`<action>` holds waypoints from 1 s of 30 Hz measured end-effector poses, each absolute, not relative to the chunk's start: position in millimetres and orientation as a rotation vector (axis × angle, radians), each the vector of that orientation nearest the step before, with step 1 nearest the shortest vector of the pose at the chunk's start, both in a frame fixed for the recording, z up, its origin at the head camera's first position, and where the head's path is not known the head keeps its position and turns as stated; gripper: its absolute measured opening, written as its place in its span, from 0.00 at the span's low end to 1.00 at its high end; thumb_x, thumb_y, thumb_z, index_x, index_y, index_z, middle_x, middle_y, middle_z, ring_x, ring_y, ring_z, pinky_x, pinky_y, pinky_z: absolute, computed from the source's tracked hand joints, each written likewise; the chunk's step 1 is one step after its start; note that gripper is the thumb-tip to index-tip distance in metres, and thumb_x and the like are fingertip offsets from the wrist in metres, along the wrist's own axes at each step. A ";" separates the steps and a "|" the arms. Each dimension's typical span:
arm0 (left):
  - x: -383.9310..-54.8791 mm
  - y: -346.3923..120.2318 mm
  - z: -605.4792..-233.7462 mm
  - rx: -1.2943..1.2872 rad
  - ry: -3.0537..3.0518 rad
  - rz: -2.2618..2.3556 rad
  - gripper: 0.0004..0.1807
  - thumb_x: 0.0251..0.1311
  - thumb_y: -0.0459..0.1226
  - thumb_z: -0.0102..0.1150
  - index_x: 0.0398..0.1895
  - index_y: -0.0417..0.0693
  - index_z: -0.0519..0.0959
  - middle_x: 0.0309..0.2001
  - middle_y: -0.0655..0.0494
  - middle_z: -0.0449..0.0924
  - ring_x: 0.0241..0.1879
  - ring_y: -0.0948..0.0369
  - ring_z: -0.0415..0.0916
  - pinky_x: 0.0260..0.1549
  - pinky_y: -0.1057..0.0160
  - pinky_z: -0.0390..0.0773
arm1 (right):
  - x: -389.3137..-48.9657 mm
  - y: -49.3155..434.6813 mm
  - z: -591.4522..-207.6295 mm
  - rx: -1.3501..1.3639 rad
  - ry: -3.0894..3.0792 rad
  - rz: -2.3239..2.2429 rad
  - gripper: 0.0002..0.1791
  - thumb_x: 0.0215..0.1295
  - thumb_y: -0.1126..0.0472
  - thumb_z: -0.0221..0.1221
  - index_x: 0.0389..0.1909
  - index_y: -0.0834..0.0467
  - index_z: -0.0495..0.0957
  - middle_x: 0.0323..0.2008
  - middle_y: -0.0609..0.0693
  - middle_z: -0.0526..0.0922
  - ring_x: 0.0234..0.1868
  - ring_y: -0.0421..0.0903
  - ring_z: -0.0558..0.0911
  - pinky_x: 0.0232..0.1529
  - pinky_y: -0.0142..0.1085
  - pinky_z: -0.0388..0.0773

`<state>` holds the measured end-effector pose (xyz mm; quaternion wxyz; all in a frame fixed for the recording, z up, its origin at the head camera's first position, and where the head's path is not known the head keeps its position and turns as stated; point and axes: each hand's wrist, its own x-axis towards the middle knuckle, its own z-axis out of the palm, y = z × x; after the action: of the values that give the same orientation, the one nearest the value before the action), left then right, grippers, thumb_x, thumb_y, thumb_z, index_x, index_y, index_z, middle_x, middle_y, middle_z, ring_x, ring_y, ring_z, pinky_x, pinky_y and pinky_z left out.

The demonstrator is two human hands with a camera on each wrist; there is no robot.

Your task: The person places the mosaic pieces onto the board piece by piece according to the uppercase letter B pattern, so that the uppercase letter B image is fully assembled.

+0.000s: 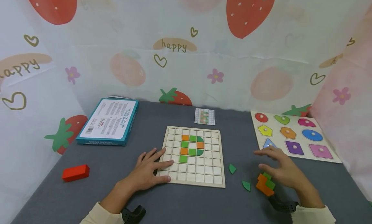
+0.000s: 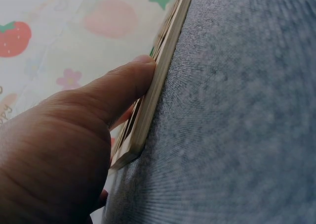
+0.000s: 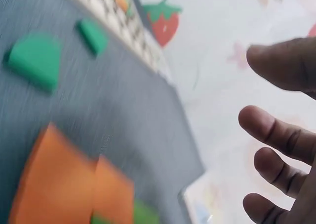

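A wooden grid board [image 1: 222,165] lies flat on the table. Orange squares [image 1: 184,151], light green squares [image 1: 183,159] and dark green rounded pieces [image 1: 200,152] fill several of its cells. My left hand [image 1: 145,172] rests on the board's left side, fingers spread; in the left wrist view the thumb [image 2: 123,80] touches the board's edge. Over a small cluster of orange blocks [image 1: 263,186] and green blocks [image 1: 270,184] hovers my right hand [image 1: 283,169]. Its fingers [image 3: 281,135] are apart and hold nothing. Two dark green rounded pieces [image 1: 246,186] lie between the cluster and the board.
Behind the board lies a small card [image 1: 204,116] printed with a coloured grid pattern. At the back right is a knobbed shape puzzle [image 1: 273,128], partly behind my right hand. A teal-edged box [image 1: 108,119] sits back left, with a red block [image 1: 75,173] nearer the front.
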<state>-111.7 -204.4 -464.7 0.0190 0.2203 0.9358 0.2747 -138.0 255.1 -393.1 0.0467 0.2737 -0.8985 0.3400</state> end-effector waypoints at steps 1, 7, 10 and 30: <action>-111.7 -204.4 -464.7 0.683 2.906 0.853 0.34 0.55 0.62 0.61 0.65 0.63 0.75 0.74 0.51 0.53 0.72 0.42 0.42 0.61 0.34 0.38 | -138.6 258.5 -395.5 0.820 -2.768 1.046 0.19 0.61 0.67 0.65 0.54 0.58 0.79 0.49 0.51 0.77 0.50 0.51 0.71 0.47 0.59 0.70; -111.5 -204.9 -464.7 0.689 2.912 0.859 0.34 0.55 0.62 0.61 0.64 0.63 0.76 0.74 0.50 0.53 0.72 0.42 0.43 0.61 0.34 0.38 | -143.6 275.8 -412.2 0.792 -2.897 1.067 0.20 0.62 0.64 0.65 0.56 0.61 0.78 0.56 0.60 0.75 0.55 0.63 0.71 0.47 0.67 0.68; -111.6 -205.4 -465.5 0.692 2.911 0.853 0.34 0.55 0.63 0.60 0.64 0.63 0.75 0.74 0.50 0.53 0.72 0.42 0.43 0.61 0.34 0.39 | -145.4 280.9 -418.0 0.790 -2.946 1.087 0.21 0.63 0.62 0.65 0.56 0.61 0.78 0.55 0.59 0.77 0.56 0.63 0.71 0.51 0.66 0.66; -110.9 -203.3 -464.6 0.697 2.921 0.874 0.33 0.56 0.62 0.60 0.64 0.61 0.76 0.73 0.49 0.55 0.71 0.40 0.44 0.60 0.32 0.39 | -148.9 282.3 -438.1 0.620 -3.044 1.001 0.17 0.62 0.58 0.66 0.52 0.55 0.82 0.47 0.54 0.74 0.48 0.56 0.66 0.45 0.58 0.66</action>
<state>-110.9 -203.3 -464.6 0.0071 0.2228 0.9339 0.2796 -148.9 282.3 -438.1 -0.0611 0.1897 -0.9309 0.3063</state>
